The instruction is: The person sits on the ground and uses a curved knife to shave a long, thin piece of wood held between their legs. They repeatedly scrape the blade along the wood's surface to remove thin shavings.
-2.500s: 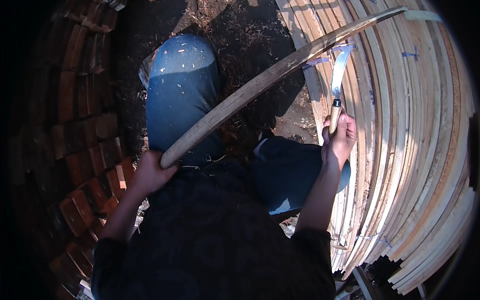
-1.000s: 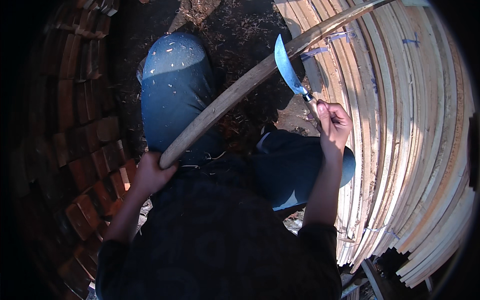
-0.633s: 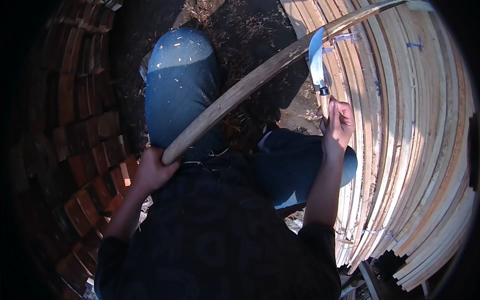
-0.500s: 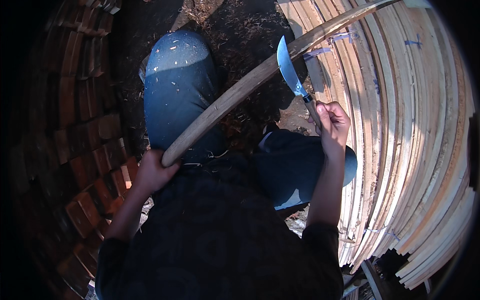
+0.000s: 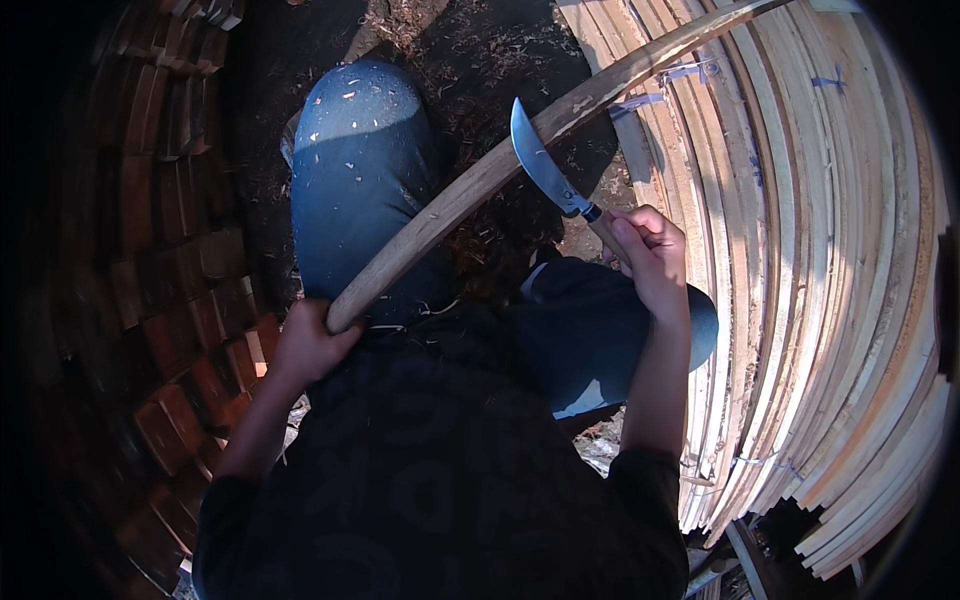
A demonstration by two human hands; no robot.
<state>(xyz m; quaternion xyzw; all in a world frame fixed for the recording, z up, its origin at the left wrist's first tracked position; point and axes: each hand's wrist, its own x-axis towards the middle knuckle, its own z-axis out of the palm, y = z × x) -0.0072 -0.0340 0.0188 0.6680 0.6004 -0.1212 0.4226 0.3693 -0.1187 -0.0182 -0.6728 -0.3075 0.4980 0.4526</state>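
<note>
A long wooden pole (image 5: 440,215) slants from my lap up to the far right, over the stacked wood strips. My left hand (image 5: 314,343) is closed around its near end, beside my thigh. In my right hand (image 5: 652,258) is a knife (image 5: 545,170) with a curved, broad blade and a wooden handle, gripped by the handle. The blade points up and to the left, and its upper part lies against or just over the middle of the pole; I cannot tell if it touches. Farther along, the pole shows paler, stripped patches.
Long pale wood strips (image 5: 800,250) lie stacked on the right, some tied with blue bands. Dark reddish wood blocks (image 5: 170,320) are piled on the left. Wood shavings (image 5: 470,40) litter the dark ground. My jeans-covered knee (image 5: 360,120) is under the pole's left side.
My right hand has drawn the knife down and slightly left along the pole toward me, and the blade now tilts more to the left. The left hand and the pole have barely moved.
</note>
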